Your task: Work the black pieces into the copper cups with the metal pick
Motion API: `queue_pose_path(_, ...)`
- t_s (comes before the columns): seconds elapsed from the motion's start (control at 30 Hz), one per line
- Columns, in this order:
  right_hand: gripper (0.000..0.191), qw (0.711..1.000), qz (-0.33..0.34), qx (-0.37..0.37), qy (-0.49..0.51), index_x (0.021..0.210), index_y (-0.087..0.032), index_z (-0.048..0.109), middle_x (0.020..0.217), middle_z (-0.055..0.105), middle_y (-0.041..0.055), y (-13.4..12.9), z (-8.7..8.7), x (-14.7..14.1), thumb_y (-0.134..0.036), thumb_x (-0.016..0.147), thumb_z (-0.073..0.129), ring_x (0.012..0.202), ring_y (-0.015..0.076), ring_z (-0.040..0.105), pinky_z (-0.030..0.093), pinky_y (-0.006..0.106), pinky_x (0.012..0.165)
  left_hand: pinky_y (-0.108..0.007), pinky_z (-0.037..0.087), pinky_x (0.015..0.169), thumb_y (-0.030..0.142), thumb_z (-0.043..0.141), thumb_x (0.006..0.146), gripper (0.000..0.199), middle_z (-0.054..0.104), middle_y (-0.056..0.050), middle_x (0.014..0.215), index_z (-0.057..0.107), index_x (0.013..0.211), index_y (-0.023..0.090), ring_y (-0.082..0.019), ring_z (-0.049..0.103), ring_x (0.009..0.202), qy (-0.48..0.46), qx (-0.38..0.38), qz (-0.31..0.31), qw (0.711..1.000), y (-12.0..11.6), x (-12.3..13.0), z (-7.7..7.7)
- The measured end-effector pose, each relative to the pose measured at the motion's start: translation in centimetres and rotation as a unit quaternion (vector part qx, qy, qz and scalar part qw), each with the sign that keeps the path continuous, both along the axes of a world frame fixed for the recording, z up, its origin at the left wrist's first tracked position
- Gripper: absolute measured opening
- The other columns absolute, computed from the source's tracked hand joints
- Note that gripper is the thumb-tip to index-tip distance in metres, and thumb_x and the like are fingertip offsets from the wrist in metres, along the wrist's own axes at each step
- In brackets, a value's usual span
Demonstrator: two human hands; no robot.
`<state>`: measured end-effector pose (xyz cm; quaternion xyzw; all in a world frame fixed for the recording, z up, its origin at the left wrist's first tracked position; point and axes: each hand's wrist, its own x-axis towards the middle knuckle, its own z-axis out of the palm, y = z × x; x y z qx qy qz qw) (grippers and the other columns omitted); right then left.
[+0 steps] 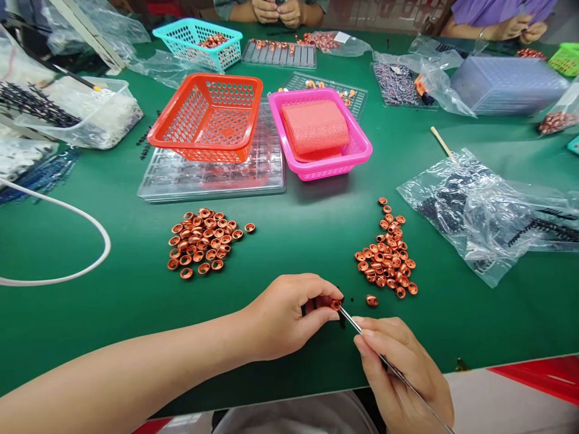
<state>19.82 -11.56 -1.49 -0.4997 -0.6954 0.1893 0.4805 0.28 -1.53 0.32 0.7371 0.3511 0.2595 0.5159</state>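
Between the thumb and fingertips of my left hand (294,313) is a small copper-coloured cup (335,304) with a hole in it. My right hand (402,367) grips a pair of thin metal tweezers (398,372), whose tips reach into the cup. Just right of my left fingertips, a single copper cup (371,300) lies on the green table (280,232). Beyond it is a loose pile of such cups (389,262). Another pile of copper cups (203,238) lies to the left. What the tweezer tips touch inside the cup is too small to tell.
An orange basket (205,117) rests on stacked clear trays (212,181), beside a pink basket (325,166) holding red foam. Plastic bags with black parts (470,205) lie at right. A white cable (102,232) loops at left. Across the table are co-workers' hands (278,12).
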Motion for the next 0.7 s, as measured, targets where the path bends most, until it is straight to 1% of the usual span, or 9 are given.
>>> queue_pose_path(0.3,0.038,1.0,-0.008,-0.005,0.002,0.113,-0.017,0.065,0.11,0.072,0.0084,-0.1,-0.11,-0.03,0.007,0.083,0.065,0.097,0.018,0.068,0.057,0.035,0.079,-0.018,0.05,0.064,0.013,0.067,0.088,0.012,0.072,-0.002,0.08,0.073,0.099,0.013,-0.01,0.062,0.066,0.005,0.005,-0.002,1.0,0.13,-0.03,0.03)
queue_pose_path(0.47,0.037,1.0,-0.018,-0.003,-0.01,0.114,-0.018,0.065,0.107,0.073,0.0071,0.11,-0.1,-0.16,0.005,0.085,0.065,0.094,0.0165,0.069,0.057,0.033,0.078,-0.018,0.049,0.064,0.012,0.067,0.088,0.011,0.071,-0.002,0.079,0.073,0.097,0.013,-0.01,0.061,0.065,0.002,0.014,-0.005,1.0,0.1,0.01,0.05)
queue_pose_path(0.7,0.037,0.999,-0.027,0.002,-0.022,0.114,-0.022,0.064,0.104,0.075,0.0056,-0.04,-0.04,-0.01,0.001,0.086,0.066,0.092,0.0166,0.072,0.059,0.031,0.075,-0.018,0.05,0.062,0.015,0.066,0.088,0.012,0.071,-0.002,0.08,0.073,0.098,0.015,-0.01,0.061,0.065,0.005,-0.001,-0.007,1.0,0.07,0.05,0.1)
